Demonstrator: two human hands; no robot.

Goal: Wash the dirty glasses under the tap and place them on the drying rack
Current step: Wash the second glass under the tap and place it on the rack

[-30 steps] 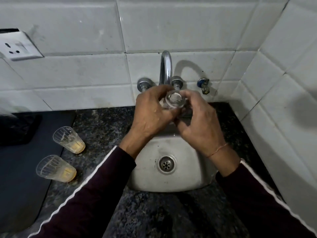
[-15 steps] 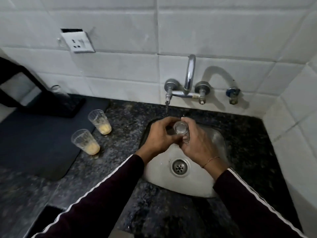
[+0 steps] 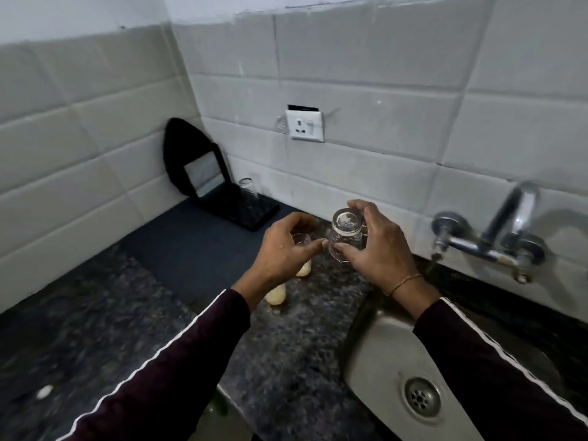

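Washed glass (image 3: 346, 238) upside down, right hand (image 3: 380, 246) fingers clamped round it; left hand (image 3: 283, 249) loose, holding nothing. Next: set on rack (image 3: 241, 206).

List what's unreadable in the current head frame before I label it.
- Two dirty clear glasses with yellowish residue: mostly hidden behind the left hand; only their bottoms and one rim show.
- Upturned clear glass on the black drying rack: small and dim; cleanliness unreadable.
- Steel sink: cut off by the bottom edge and covered by the right sleeve.
- Clear washed glass: right hand fingers cover its far side.
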